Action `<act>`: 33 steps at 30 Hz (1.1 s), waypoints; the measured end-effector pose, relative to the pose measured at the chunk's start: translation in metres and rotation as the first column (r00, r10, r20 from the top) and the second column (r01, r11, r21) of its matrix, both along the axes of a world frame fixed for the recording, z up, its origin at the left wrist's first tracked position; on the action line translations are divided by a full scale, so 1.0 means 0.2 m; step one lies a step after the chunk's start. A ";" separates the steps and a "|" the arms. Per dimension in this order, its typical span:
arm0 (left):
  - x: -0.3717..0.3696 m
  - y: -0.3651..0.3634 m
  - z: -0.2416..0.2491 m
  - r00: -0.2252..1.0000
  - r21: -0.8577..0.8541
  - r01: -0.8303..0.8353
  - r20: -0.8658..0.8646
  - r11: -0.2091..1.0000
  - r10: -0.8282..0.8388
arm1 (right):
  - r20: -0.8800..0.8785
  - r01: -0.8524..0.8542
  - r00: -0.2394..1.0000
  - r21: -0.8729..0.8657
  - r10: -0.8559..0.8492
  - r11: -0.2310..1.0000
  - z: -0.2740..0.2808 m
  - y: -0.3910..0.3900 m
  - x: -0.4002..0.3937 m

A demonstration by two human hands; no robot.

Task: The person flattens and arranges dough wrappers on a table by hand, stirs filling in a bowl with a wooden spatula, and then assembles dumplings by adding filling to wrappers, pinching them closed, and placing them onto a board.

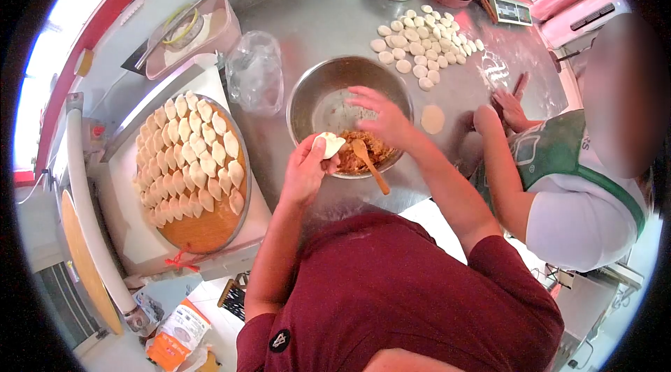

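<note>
My left hand (305, 168) pinches a pale folded dumpling (330, 144) at the near left rim of a steel bowl (305, 96). Over the bowl's right side hangs my right hand (383, 118), fingers spread and nothing in them. Brown minced filling (381, 152) lies in the near part of the bowl. A wooden spoon (370, 168) rests in it, its handle leaning over the near rim. Just right of the bowl, a flat round dough wrapper (433, 119) lies on the steel table (321, 19).
On the left, rows of dumplings (189, 155) cover much of a round board (203, 234). A clear plastic bag (254, 73) and pink tub (225, 33) stand behind. Several dough pieces (426, 44) lie at back right. A co-worker (552, 169) holds a rolling pin (521, 85).
</note>
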State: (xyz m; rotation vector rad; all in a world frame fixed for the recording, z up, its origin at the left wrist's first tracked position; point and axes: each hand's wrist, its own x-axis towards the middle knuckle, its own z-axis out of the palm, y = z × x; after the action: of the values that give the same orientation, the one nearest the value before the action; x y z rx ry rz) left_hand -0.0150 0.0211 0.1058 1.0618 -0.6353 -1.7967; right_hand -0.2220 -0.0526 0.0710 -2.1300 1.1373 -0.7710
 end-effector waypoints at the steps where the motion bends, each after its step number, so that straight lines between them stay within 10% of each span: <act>1: -0.02 0.00 0.04 0.999 0.033 -0.038 -0.010 0.999 0.039 | 0.249 -0.014 0.967 0.243 -0.048 0.970 0.03 0.03 0.03; 3: -0.03 -0.02 0.05 0.999 0.041 -0.041 -0.015 0.998 0.042 | 0.616 -0.224 0.730 0.625 -0.297 0.747 0.12 0.16 0.17; 5: -0.02 -0.03 0.00 0.999 -0.003 0.036 -0.001 0.999 -0.036 | 0.511 -0.216 0.829 0.666 -0.226 0.715 0.21 0.23 0.25; 11: -0.04 -0.03 0.06 0.968 -0.050 0.105 0.232 0.993 -0.091 | 0.552 -0.162 0.833 0.305 -0.036 0.939 0.14 0.23 0.32; 13: -0.02 -0.03 -0.02 0.725 -0.502 0.349 0.680 0.791 0.111 | 0.461 -0.146 0.886 0.191 0.043 0.971 0.15 0.23 0.31; 15: 0.01 -0.03 -0.12 0.691 -0.507 0.415 0.716 0.756 0.101 | 0.314 -0.116 0.943 -0.004 0.111 0.993 0.13 0.21 0.33; 17: -0.02 -0.02 -0.16 0.838 -0.557 0.251 0.534 0.792 0.110 | 0.102 -0.108 0.989 0.047 0.103 0.993 0.22 0.21 0.32; 19: -0.04 -0.02 -0.09 0.916 -0.427 0.113 0.395 0.897 0.072 | 0.372 -0.118 0.928 0.234 0.024 0.965 0.20 0.21 0.32; 20: -0.06 -0.02 -0.01 0.978 -0.050 0.077 0.200 0.996 -0.065 | 0.507 -0.150 0.860 0.364 -0.061 0.919 0.19 0.21 0.33; 26: -0.12 -0.08 0.04 0.970 -0.468 -0.031 0.198 0.883 0.139 | 0.789 -0.430 0.480 0.594 -0.385 0.680 0.26 0.25 0.42; 33: -0.19 -0.06 -0.03 0.876 -0.443 -0.049 0.412 0.895 0.252 | 0.796 -0.263 0.424 0.565 -0.432 0.782 0.19 0.28 0.44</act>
State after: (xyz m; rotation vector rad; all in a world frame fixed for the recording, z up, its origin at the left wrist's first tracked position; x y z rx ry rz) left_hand -0.0520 0.0084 0.0997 1.1996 -1.1371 -1.1854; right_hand -0.1337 0.0027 0.1093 -0.7753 0.6927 -1.1797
